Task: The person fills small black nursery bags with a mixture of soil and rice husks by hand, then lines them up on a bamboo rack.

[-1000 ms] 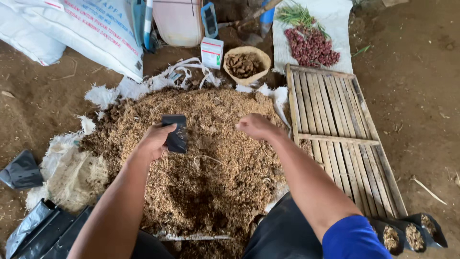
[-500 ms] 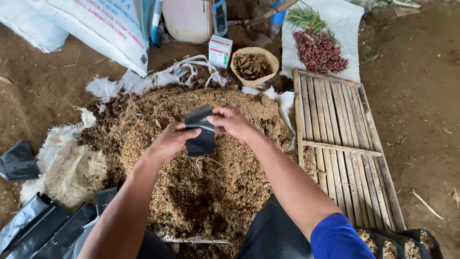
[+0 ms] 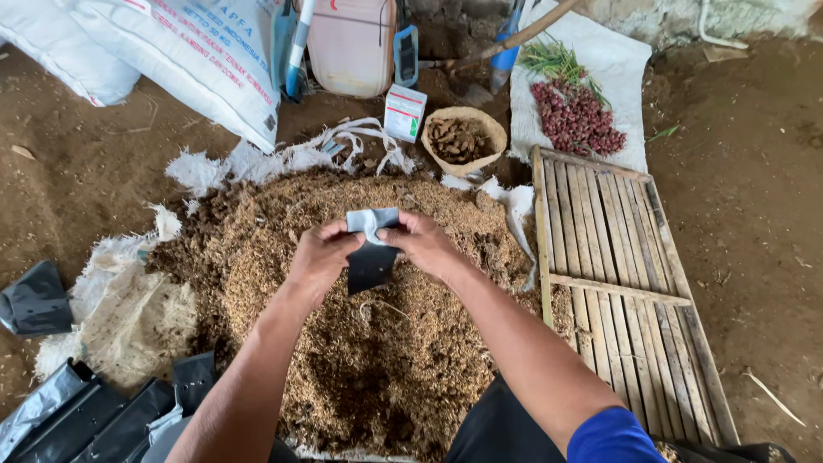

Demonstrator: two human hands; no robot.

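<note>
We hold a small black plastic bag (image 3: pixel 370 261) between both hands, above the heap of brown husk mix (image 3: pixel 360 343). Left hand (image 3: pixel 319 257) pinches the bag's left top edge, right hand (image 3: pixel 422 243) pinches the right top edge; both closed on it, fingers working at the mouth, which shows a paler, grey inside.

Step in hand, as we judge it: parting the bag's mouth to open it. Next move likely calls for keeping the thin film spread with one hand so the other is free (film that thin tends to cling shut).

Materials: bag is thin, glossy, creased and limp. Mix directly below the grip is dry, fibrous, crumbly, darker in patches. It lies on frayed white woven sacking (image 3: pixel 129 300). Beyond the grip, a round brown bowl (image 3: pixel 465 137) of dark chunks. Right of the grip, a slatted bamboo rack (image 3: pixel 617 274), flat and empty. Lower left of the grip, more flat black bags (image 3: pixel 103 411).
</note>
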